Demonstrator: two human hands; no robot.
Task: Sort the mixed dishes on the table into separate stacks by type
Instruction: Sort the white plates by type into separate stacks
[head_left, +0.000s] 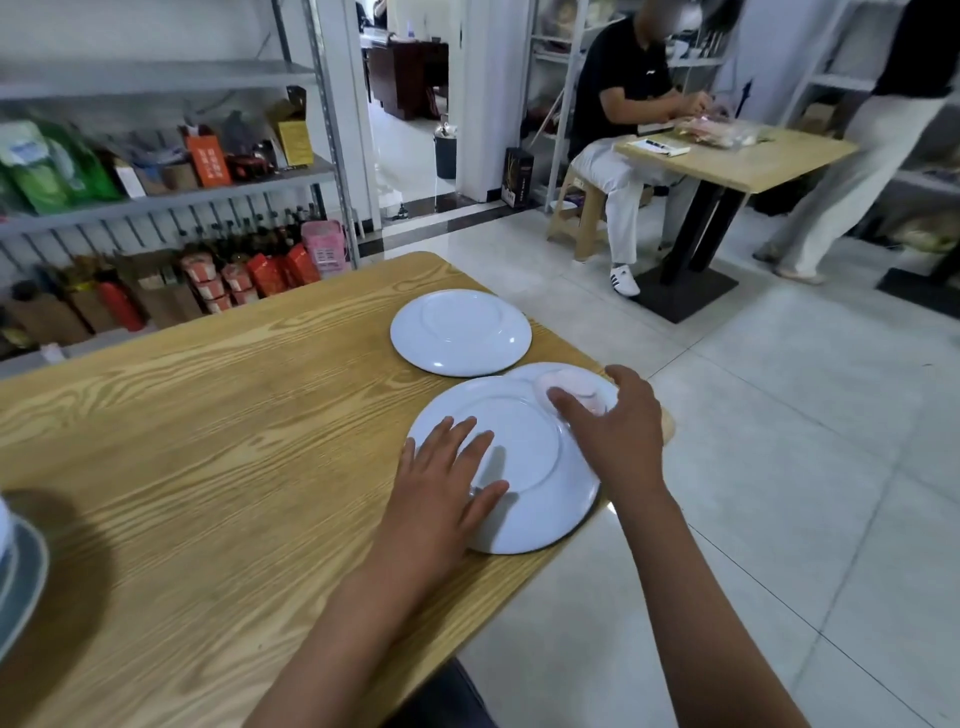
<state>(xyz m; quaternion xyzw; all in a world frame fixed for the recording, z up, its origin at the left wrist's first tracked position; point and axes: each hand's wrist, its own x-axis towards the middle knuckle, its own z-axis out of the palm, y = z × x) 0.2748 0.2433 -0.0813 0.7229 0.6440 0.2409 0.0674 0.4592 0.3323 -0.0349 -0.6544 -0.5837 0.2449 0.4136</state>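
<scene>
**Both hands on upturned plates at the table's near right corner**

The left hand (447, 475) is lying flat, fingers straight and spread, pressing on the nearest white plate (524, 467) — the fingertips are pointing toward 1 o'clock across its raised foot ring. That plate is resting upside down, round with no long axis, its 5 o'clock rim overhanging the edge of the wooden table (208, 467).

The right hand (618, 426) is reaching in from 5 o'clock, fingers loosely curved over a small pink dish (569, 389); whether it is actually gripping the dish I cannot tell. The pink dish is sitting on a second white plate (524, 370), which is tucked partly under the nearest plate at its 1 o'clock side.

A third white plate (460, 332) is lying upside down at 12 o'clock of the pair, just touching or nearly so.

Far off at 9 o'clock, at the frame's edge, a grey dish (21, 587) is showing in part.
</scene>
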